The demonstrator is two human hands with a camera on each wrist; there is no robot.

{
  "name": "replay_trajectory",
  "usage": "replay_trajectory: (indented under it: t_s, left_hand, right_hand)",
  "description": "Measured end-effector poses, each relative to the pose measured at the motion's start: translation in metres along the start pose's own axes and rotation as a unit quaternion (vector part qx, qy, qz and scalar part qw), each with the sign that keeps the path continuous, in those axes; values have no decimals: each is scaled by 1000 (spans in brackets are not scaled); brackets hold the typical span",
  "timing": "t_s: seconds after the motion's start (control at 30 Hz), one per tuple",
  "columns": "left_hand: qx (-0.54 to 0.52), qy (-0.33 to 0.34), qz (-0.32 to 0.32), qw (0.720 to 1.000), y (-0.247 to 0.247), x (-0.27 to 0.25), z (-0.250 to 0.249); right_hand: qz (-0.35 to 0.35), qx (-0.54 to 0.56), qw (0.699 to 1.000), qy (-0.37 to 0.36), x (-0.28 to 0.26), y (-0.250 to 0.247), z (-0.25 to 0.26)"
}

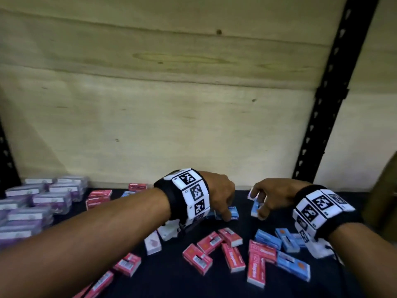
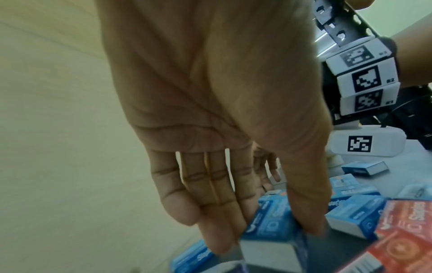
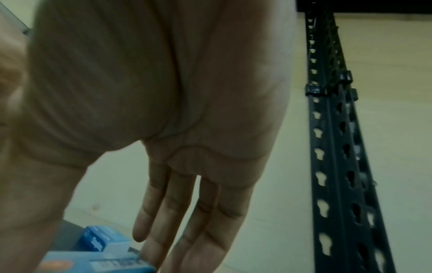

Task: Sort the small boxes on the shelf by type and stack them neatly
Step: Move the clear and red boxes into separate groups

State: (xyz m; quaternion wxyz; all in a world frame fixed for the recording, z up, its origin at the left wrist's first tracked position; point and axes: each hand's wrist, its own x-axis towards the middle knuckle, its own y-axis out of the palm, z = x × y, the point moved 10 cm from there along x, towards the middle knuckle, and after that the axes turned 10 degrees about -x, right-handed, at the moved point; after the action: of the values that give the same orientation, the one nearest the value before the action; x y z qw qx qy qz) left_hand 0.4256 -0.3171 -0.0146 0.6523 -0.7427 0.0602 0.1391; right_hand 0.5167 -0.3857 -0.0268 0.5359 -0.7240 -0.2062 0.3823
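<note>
Left hand (image 2: 210,129) pinches a blue box (image 2: 275,238) at lower centre; right hand (image 1: 272,196) grips another blue box (image 1: 255,208) beside it. Blue sorting seems underway; next, align them into one stack.

Both forearms bare, no sleeves. Left hand (image 1: 217,190): behind it, black fabric wrist strap (image 1: 165,196) carrying ring of white square tiles, each printed with black pixel-pattern marker and small label. White camera housing (image 1: 169,230) hangs under that wrist. Right hand (image 1: 272,196): same black strap, white marker tiles (image 1: 322,204) labelled R1, R2, R3; white housing with own marker beneath wrist.
</note>
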Motion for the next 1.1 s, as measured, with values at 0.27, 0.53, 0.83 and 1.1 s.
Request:
replay_trajectory:
  t_s: [0.27, 0.53, 0.83, 1.1]
  left_hand:
    - [31, 24, -9, 999, 5, 36, -34]
    - [49, 8, 8, 999, 10, 57, -35]
    - [-29, -1, 28, 999, 14, 67, -18]
    - [-73, -48, 5, 996, -8, 27, 48]
  right_hand:
    - [13, 22, 999, 21, 4, 17, -32]
    - [16, 29, 999, 21, 15, 25, -44]
    - [13, 6, 1000, 18, 22, 25, -45]
    - [-16, 45, 998, -46, 16, -7, -5]
